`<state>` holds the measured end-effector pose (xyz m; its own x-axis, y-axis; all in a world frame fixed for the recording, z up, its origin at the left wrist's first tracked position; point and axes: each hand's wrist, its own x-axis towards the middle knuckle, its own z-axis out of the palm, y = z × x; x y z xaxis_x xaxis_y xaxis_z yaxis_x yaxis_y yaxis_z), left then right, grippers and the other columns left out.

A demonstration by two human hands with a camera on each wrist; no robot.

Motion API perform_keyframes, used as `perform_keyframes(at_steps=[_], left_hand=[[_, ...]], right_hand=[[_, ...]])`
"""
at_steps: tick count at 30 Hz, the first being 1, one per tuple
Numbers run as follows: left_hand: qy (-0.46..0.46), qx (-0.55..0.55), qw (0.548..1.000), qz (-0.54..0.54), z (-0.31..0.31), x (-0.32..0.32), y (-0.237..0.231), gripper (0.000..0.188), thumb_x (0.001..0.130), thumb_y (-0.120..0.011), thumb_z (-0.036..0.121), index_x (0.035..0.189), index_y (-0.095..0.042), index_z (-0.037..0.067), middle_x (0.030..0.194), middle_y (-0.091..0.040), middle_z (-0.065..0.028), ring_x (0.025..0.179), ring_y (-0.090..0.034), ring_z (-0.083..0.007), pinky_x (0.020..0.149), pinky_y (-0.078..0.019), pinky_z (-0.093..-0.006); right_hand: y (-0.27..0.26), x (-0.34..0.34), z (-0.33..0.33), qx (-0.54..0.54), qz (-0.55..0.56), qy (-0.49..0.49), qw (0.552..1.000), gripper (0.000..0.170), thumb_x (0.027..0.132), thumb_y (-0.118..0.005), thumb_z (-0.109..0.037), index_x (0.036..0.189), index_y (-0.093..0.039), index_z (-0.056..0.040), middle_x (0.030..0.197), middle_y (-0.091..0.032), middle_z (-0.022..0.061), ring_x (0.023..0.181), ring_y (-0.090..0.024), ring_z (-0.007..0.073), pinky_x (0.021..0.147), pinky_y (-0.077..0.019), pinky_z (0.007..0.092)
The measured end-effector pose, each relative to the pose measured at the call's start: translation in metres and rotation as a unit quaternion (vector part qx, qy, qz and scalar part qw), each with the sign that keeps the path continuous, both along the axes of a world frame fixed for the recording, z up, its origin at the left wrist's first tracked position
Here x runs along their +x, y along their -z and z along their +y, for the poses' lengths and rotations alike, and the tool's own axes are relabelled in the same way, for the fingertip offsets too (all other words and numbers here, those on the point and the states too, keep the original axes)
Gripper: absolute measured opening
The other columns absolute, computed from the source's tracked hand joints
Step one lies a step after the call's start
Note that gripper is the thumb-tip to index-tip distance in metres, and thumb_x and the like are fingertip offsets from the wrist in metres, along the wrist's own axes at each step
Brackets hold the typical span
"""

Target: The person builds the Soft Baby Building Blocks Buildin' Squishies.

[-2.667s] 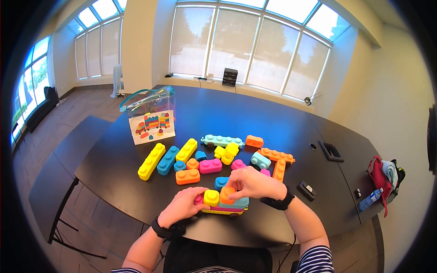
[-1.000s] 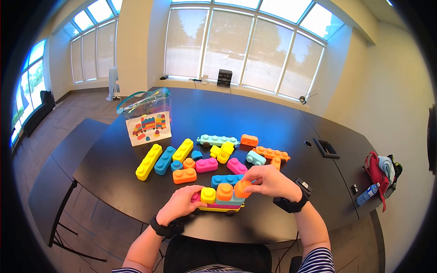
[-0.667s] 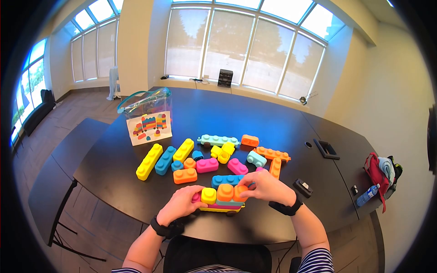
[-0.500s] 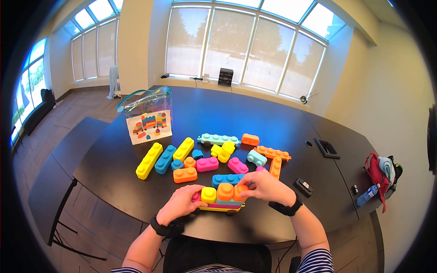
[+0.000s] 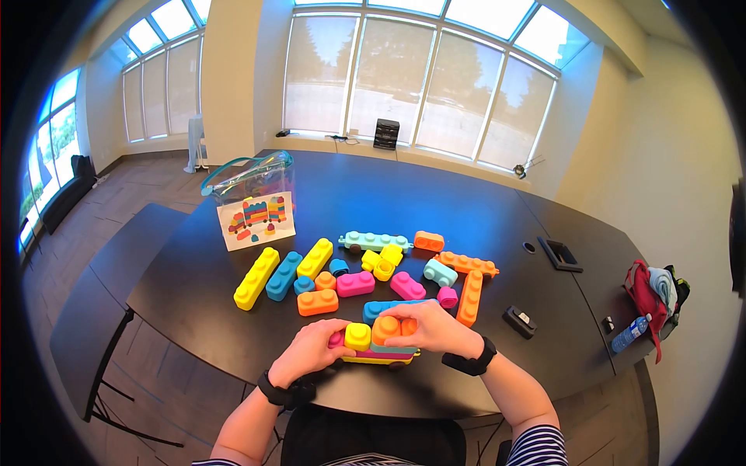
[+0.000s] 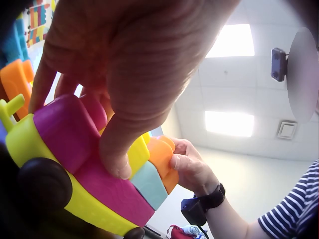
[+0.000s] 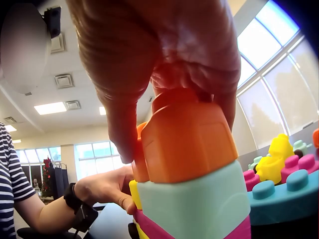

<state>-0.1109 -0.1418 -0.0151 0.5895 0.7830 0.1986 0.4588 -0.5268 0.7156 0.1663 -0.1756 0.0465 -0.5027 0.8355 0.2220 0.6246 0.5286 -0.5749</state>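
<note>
In the lower middle of the head view, a wheeled stack (image 5: 381, 357) sits on the dark tabletop (image 5: 443, 210) between a person's hands. The left hand (image 5: 315, 348) grips its left end, fingers bent around it; in the left wrist view the thumb presses the magenta layer (image 6: 109, 189) above the yellow base (image 6: 94, 214). The right hand (image 5: 435, 328) pinches the orange blocks (image 7: 192, 144) at the right end of the stack, thumb and fingers closed to their width on opposite sides; the right wrist view shows them resting on a pale teal block (image 7: 194, 199). Just left of them in the head view is a yellow block (image 5: 357, 336). A blue block (image 5: 379, 309) lies just above the stack in that view, partly hidden by the right hand. Loose blocks spread across the centre, among them two long yellow bars at centre left, a pale green wheeled base (image 5: 374, 241) and an orange wheeled base (image 5: 466, 264). At upper left stands a clear bag (image 5: 264, 175) with a picture card (image 5: 258, 220) at its front; a bottle (image 5: 631, 334) is at lower right.
</note>
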Motion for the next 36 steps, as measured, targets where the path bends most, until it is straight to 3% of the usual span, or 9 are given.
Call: perform_keyframes(at_steps=[4, 7, 10, 13, 19, 22, 31, 34, 36], left_hand=[[0.003, 0.015, 1.000, -0.004, 0.000, 0.000, 0.002, 0.049, 0.080, -0.089, 0.021, 0.124, -0.071, 0.007, 0.107, -0.074, -0.0162, 0.103, -0.071, -0.0381, 0.089, -0.0556, -0.0427], [0.001, 0.010, 1.000, 0.002, 0.000, 0.000, 0.001, 0.048, 0.081, -0.088, 0.023, 0.124, -0.071, 0.008, 0.108, -0.074, -0.0164, 0.105, -0.070, -0.0382, 0.090, -0.0554, -0.0439], [-0.002, 0.011, 1.000, 0.003, 0.000, -0.001, 0.001, 0.048, 0.081, -0.088, 0.025, 0.123, -0.071, 0.008, 0.109, -0.075, -0.0166, 0.106, -0.070, -0.0385, 0.092, -0.0552, -0.0453], [-0.001, 0.020, 1.000, -0.001, 0.001, -0.001, 0.002, 0.049, 0.080, -0.089, 0.022, 0.123, -0.071, 0.006, 0.107, -0.075, -0.0164, 0.103, -0.071, -0.0383, 0.089, -0.0558, -0.0431], [0.003, 0.025, 1.000, -0.002, -0.001, -0.001, 0.000, 0.050, 0.080, -0.089, 0.021, 0.123, -0.071, 0.006, 0.105, -0.075, -0.0161, 0.101, -0.071, -0.0379, 0.087, -0.0561, -0.0417], [0.001, 0.026, 1.000, 0.003, -0.001, -0.001, 0.000, 0.050, 0.079, -0.090, 0.022, 0.123, -0.071, 0.006, 0.105, -0.075, -0.0159, 0.100, -0.071, -0.0376, 0.087, -0.0560, -0.0416], [0.009, 0.031, 0.999, 0.034, 0.006, -0.007, 0.004, 0.055, 0.078, -0.090, 0.033, 0.123, -0.071, 0.008, 0.106, -0.075, -0.0163, 0.105, -0.070, -0.0382, 0.092, -0.0553, -0.0455], [0.018, 0.043, 0.998, 0.046, 0.009, -0.012, 0.003, 0.063, 0.072, -0.093, 0.039, 0.122, -0.071, 0.008, 0.106, -0.075, -0.0163, 0.106, -0.070, -0.0388, 0.092, -0.0554, -0.0469], [0.015, 0.043, 0.997, 0.062, 0.010, -0.012, 0.002, 0.066, 0.068, -0.096, 0.042, 0.119, -0.071, 0.008, 0.104, -0.075, -0.0158, 0.105, -0.071, -0.0389, 0.091, -0.0556, -0.0466]], right_hand=[[-0.003, 0.000, 0.002, -0.017, -0.012, -0.002, 1.000, 0.049, 0.085, -0.089, -0.027, 0.125, -0.073, -0.0014, 0.107, -0.078, 0.0137, 0.094, -0.076, 0.0244, 0.089, -0.0580, 0.0332], [-0.003, 0.002, 0.002, -0.043, -0.021, 0.005, 0.999, 0.057, 0.084, -0.090, -0.029, 0.130, -0.070, -0.0011, 0.113, -0.077, 0.0147, 0.100, -0.075, 0.0253, 0.093, -0.0572, 0.0342], [0.005, 0.010, 0.003, 0.021, 0.000, -0.026, 0.999, 0.070, 0.084, -0.090, -0.038, 0.140, -0.063, -0.0059, 0.112, -0.076, 0.0164, 0.102, -0.074, 0.0318, 0.093, -0.0576, 0.0379], [0.005, 0.012, -0.005, -0.022, 0.028, -0.005, 0.999, 0.080, 0.084, -0.090, -0.040, 0.149, -0.056, -0.0069, 0.126, -0.072, 0.0176, 0.114, -0.071, 0.0341, 0.100, -0.0555, 0.0406], [0.027, 0.009, -0.005, -0.002, 0.026, -0.008, 1.000, 0.062, 0.093, -0.083, -0.036, 0.141, -0.059, -0.0049, 0.129, -0.068, 0.0171, 0.117, -0.068, 0.0336, 0.101, -0.0541, 0.0408], [0.025, 0.009, -0.004, -0.010, 0.013, -0.009, 1.000, 0.055, 0.096, -0.080, -0.033, 0.138, -0.060, -0.0036, 0.125, -0.068, 0.0138, 0.114, -0.067, 0.0277, 0.101, -0.0531, 0.0380], [0.026, 0.007, -0.001, -0.004, 0.022, -0.028, 0.999, 0.054, 0.096, -0.079, -0.033, 0.136, -0.059, -0.0039, 0.120, -0.066, 0.0135, 0.111, -0.066, 0.0270, 0.098, -0.0520, 0.0385], [0.024, 0.002, -0.003, -0.010, 0.027, -0.020, 0.999, 0.051, 0.096, -0.078, -0.033, 0.134, -0.059, -0.0044, 0.125, -0.067, 0.0166, 0.114, -0.067, 0.0342, 0.100, -0.0526, 0.0412], [0.026, 0.000, -0.001, -0.027, 0.022, -0.018, 0.999, 0.057, 0.096, -0.079, -0.034, 0.139, -0.058, -0.0041, 0.126, -0.066, 0.0149, 0.117, -0.065, 0.0298, 0.102, -0.0511, 0.0393]])
